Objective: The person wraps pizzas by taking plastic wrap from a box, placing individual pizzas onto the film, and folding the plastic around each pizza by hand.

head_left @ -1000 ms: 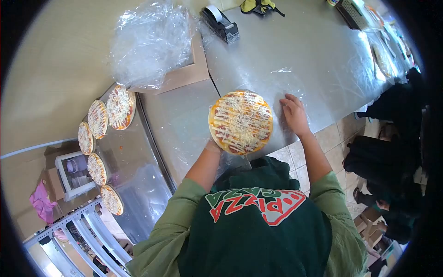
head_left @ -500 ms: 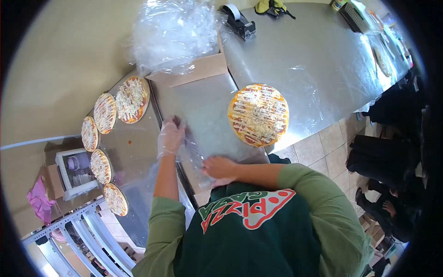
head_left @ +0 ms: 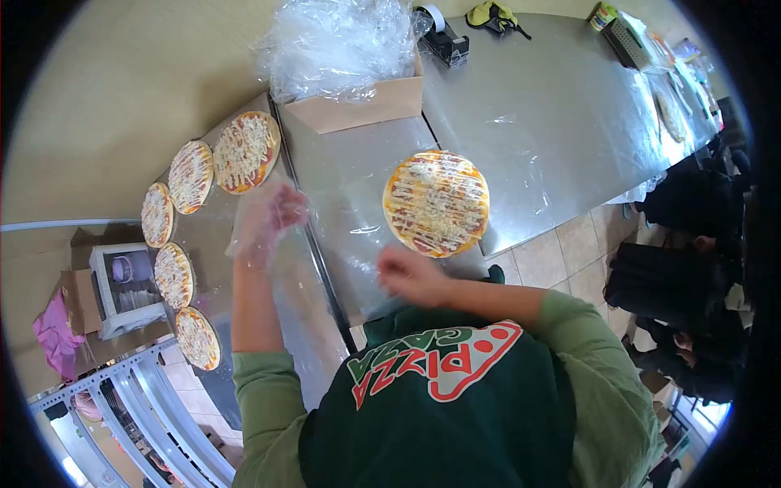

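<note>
Clear plastic film, looking like a bag (head_left: 299, 281), wraps my left hand (head_left: 272, 215) and trails down along the steel table. The fingers of that hand are bent together within it, somewhat blurred, just below the largest of the left-side pizzas (head_left: 246, 152). My bare right hand (head_left: 411, 274) is smeared by motion near the table's front edge, apart from the film. Just beyond it lies a round pizza (head_left: 437, 203) with sauce stripes and grated cheese, lying flat. Whether the right fingers hold anything is hidden by the blur.
A cardboard box (head_left: 370, 110) heaped with clear plastic (head_left: 342, 49) stands at the back, beside a tape dispenser (head_left: 446, 45). Several smaller pizzas (head_left: 191, 177) line the left table's edge. A metal rack (head_left: 134, 403) stands lower left. People in dark clothes (head_left: 663, 281) are at far right.
My left hand has moved left with the film around it. My right hand has come away from the film and shifted right and slightly up. The view has shifted slightly.
</note>
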The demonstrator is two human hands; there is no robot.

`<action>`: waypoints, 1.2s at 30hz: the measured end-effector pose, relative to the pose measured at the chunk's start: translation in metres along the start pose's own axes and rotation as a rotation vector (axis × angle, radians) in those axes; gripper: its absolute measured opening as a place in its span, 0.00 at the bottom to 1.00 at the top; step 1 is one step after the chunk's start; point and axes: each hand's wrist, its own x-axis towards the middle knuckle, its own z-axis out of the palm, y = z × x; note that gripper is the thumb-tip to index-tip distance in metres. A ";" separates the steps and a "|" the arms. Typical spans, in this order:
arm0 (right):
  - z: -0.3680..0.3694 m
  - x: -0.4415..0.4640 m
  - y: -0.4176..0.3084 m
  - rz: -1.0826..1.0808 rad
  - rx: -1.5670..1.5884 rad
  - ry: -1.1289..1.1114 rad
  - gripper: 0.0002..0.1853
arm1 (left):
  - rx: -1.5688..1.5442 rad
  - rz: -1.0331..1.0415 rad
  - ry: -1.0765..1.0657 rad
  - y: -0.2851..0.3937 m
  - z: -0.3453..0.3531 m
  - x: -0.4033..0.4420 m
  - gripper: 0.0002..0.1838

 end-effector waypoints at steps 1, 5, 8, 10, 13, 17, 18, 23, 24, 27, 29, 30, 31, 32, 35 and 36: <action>-0.020 -0.014 0.008 0.048 0.204 0.194 0.02 | -0.040 0.158 0.029 -0.009 0.018 -0.006 0.14; -0.108 -0.067 0.018 0.185 0.357 0.790 0.03 | 0.567 0.838 0.033 -0.095 0.088 0.004 0.16; -0.130 -0.089 0.056 0.305 0.378 0.785 0.04 | 0.879 1.080 -0.162 -0.128 0.152 0.022 0.29; -0.134 -0.091 0.067 0.403 0.431 0.804 0.04 | 1.257 1.071 -0.126 -0.119 0.183 0.027 0.35; -0.145 -0.094 0.066 0.512 0.351 0.736 0.07 | 1.558 0.960 -0.141 -0.122 0.204 0.046 0.41; -0.183 -0.111 0.064 0.441 -0.439 0.837 0.13 | 1.643 0.919 -0.229 -0.118 0.234 0.062 0.40; -0.200 -0.112 0.047 0.401 -0.607 0.915 0.14 | 1.616 0.932 -0.320 -0.115 0.248 0.066 0.40; -0.264 -0.098 0.032 0.224 -1.097 1.052 0.16 | 1.448 0.999 -0.671 -0.120 0.339 0.119 0.43; -0.268 -0.099 0.036 0.333 -1.008 0.976 0.17 | 1.474 0.986 -0.652 -0.114 0.352 0.123 0.45; -0.278 -0.114 0.053 0.444 -0.780 0.895 0.13 | 1.571 0.917 -0.629 -0.098 0.378 0.126 0.53; -0.284 -0.125 0.058 0.405 -0.562 0.953 0.11 | 1.661 0.852 -0.645 -0.085 0.384 0.126 0.59; -0.285 -0.124 0.056 0.424 -0.478 0.980 0.11 | 1.697 0.855 -0.623 -0.084 0.385 0.128 0.60; -0.284 -0.122 0.053 0.441 -0.393 1.008 0.10 | 1.734 0.861 -0.601 -0.084 0.386 0.130 0.62; -0.284 -0.121 0.051 0.458 -0.311 1.033 0.10 | 1.768 0.866 -0.576 -0.084 0.386 0.131 0.63; -0.289 -0.124 0.048 0.491 -0.209 0.978 0.10 | 1.808 0.781 -0.454 -0.066 0.392 0.137 0.57; -0.285 -0.121 0.043 0.410 -0.247 0.986 0.10 | 1.685 0.789 -0.384 -0.063 0.387 0.149 0.53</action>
